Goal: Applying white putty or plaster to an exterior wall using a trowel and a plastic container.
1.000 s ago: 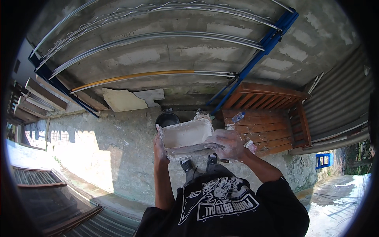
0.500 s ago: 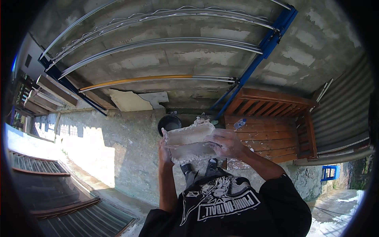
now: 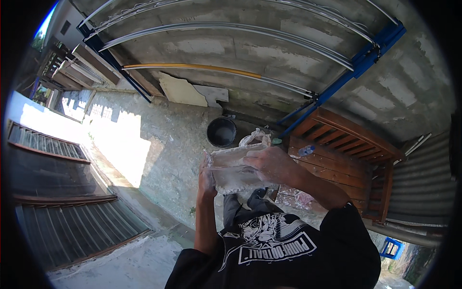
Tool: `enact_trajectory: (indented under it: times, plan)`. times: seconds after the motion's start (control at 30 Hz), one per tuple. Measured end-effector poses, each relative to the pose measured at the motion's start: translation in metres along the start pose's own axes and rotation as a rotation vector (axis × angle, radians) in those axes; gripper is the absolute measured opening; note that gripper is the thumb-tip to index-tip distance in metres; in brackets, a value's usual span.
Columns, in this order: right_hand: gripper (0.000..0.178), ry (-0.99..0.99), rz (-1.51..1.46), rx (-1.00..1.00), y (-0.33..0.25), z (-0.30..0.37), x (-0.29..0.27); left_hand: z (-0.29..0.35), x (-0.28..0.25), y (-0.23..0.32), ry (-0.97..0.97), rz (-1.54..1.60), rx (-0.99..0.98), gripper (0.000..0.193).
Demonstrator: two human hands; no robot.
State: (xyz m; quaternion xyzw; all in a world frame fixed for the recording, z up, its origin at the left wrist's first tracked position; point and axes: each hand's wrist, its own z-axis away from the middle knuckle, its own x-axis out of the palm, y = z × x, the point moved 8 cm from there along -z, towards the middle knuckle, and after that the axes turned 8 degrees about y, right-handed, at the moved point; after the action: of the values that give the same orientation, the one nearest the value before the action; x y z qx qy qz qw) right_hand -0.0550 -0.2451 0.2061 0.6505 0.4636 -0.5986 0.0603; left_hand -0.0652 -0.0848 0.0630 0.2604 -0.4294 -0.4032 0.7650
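Close below the camera, the person's black printed T-shirt (image 3: 274,241) filled the lower middle of the view, with both forearms rising from it. Just beyond, the left hand (image 3: 208,174) gripped the left edge of a white, dust-caked plastic bag (image 3: 236,168), fingers curled around it, while the right hand (image 3: 272,164) lay over the bag's right side, fingers closed on the crumpled plastic. The bag was held in the air between the two hands, stretched roughly flat, above the person's dark trousers and feet, its knotted loose top (image 3: 255,138) sticking out on the far side. Past the bag, a round black bucket (image 3: 221,131) stood on the rough concrete floor (image 3: 159,154), which was partly lit by a bright patch of sun at the left. Right of the hands, a reddish slatted wooden bench (image 3: 346,144) carried a clear plastic bottle (image 3: 306,151) lying on its side. Farther off, a pale flat board (image 3: 180,90) leaned at the foot of a grey block wall (image 3: 250,53), along which ran long curved metal pipes (image 3: 231,26), a yellow pole (image 3: 192,67) and blue steel framing (image 3: 365,53). Corrugated metal sheets (image 3: 72,231) lay at the lower left.
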Motion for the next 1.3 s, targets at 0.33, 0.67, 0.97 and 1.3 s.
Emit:
enact_trajectory:
  times: [0.33, 0.67, 0.97, 1.3]
  plan:
    - [0.019, -0.105, -0.248, -0.163, -0.039, -0.014, 0.010, 0.034, -0.038, 0.009, 0.090, 0.075, 0.041, 0.053]
    - [0.016, -0.146, -0.285, -0.232, -0.112, -0.044, 0.035, 0.085, -0.109, 0.033, 0.083, 0.216, 0.156, 0.054]
    - [0.012, -0.288, -0.220, -0.368, -0.204, -0.055, 0.105, 0.154, -0.196, 0.044, 0.177, 0.259, 0.256, 0.055]
    - [0.015, -0.217, -0.138, -0.597, -0.302, -0.053, 0.147, 0.231, -0.275, 0.052, 0.292, 0.307, 0.406, 0.055]
